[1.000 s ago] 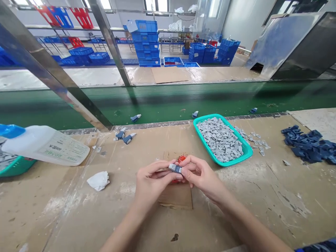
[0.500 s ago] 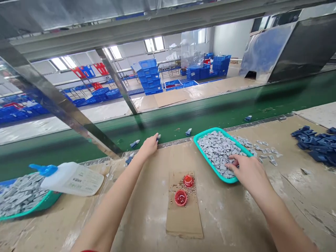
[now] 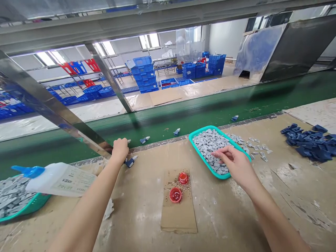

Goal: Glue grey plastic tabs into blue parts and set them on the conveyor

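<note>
My left hand (image 3: 120, 150) is at the green belt's near edge, its fingers curled away and hidden. A navy piece with a pale tip (image 3: 128, 141) shows just beyond it, mostly covered. Beside the wrist, navy pieces with pale tips (image 3: 130, 162) lie on the table edge. My right hand (image 3: 233, 161) hovers over a turquoise tray (image 3: 193, 135) heaped with small grey plastic parts (image 3: 210, 141). Its thumb and fingertips are pinched together; what is between them I cannot make out. Two red cups (image 3: 175, 195) stand on a cardboard strip (image 3: 178, 220) between my arms.
A white bottle with a blue nozzle (image 3: 65, 179) leans over a second turquoise tray (image 3: 33, 207) of grey parts at left. Navy parts (image 3: 309, 141) are piled at right. More pieces sit on the green belt (image 3: 204, 110). A metal post (image 3: 55, 101) slants down at left.
My left hand has moved left along the belt edge, leaving a navy piece lying on the belt. The belt's pieces have shifted left. My right hand has lifted slightly and its fingertips have closed together.
</note>
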A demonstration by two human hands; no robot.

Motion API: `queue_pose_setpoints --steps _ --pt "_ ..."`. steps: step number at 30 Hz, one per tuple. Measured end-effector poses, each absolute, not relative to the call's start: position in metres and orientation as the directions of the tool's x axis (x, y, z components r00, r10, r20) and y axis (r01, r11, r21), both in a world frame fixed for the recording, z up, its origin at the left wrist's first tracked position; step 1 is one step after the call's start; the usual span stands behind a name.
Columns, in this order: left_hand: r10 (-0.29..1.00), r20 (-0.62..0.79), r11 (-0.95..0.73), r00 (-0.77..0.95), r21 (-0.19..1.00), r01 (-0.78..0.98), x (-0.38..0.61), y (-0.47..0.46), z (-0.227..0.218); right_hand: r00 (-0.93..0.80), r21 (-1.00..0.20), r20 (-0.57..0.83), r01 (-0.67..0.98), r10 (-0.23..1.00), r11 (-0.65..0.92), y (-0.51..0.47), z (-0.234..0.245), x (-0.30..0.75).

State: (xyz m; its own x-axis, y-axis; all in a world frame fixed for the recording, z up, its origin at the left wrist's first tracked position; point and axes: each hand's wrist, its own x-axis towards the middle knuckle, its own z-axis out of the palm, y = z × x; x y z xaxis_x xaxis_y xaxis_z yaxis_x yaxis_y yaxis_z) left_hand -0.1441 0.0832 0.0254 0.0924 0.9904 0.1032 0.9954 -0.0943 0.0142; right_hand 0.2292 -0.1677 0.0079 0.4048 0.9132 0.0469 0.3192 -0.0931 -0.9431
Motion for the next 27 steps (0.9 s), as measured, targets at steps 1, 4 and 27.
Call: queue_pose_setpoints --steps 1,4,27 --pt "0.986 0.137 -0.111 0.100 0.076 0.991 -0.140 0.079 0.028 0.352 -0.979 0.028 0.200 0.936 -0.046 -0.169 0.011 0.224" --pt "0.967 0.227 -0.181 0.116 0.289 0.940 -0.120 0.048 0.031 0.181 -0.999 -0.033 -0.025 0.983 -0.029 -0.173 0.018 0.204" --pt "0.991 -0.112 0.091 -0.067 0.961 -0.262 -0.084 -0.162 0.005 -0.141 -0.848 -0.187 -0.476 0.972 -0.232 -0.175 0.007 0.165"
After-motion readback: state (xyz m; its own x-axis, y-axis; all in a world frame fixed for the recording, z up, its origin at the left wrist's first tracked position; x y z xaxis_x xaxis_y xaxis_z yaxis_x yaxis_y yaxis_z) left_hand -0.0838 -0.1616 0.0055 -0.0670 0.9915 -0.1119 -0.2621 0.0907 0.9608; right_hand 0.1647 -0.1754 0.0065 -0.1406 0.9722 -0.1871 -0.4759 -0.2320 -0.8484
